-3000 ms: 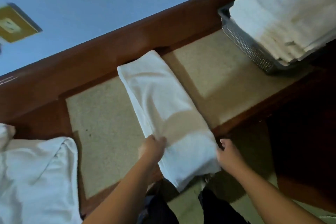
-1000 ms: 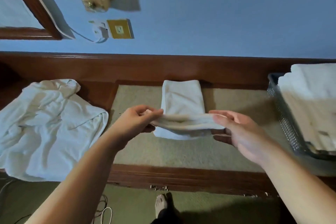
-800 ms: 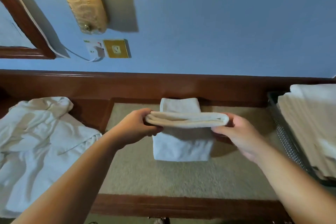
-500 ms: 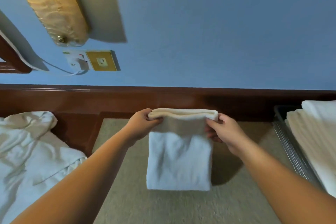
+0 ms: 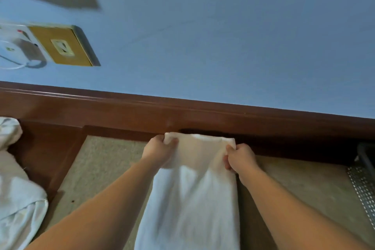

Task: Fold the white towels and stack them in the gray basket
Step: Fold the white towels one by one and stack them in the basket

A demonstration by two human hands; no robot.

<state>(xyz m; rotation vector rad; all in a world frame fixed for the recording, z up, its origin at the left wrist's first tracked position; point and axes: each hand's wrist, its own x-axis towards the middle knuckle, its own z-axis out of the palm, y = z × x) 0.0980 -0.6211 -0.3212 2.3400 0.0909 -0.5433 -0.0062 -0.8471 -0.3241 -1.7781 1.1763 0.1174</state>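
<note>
A white towel, folded into a long strip, lies on the beige mat in the middle of the view. My left hand pinches its far left corner and my right hand pinches its far right corner, both close to the wooden back rail. The far end of the towel is doubled over under my fingers. At the right edge, only a corner of the gray mesh basket shows; its stacked towels are out of view.
A heap of crumpled white cloth lies at the left. A dark wooden rail runs along the back under a blue wall. A brass wall socket with a white plug sits at the upper left.
Both hands lifted the near end of the towel, carried it away from me over the rest and brought it down at the far edge. The view has tilted and moved closer.
</note>
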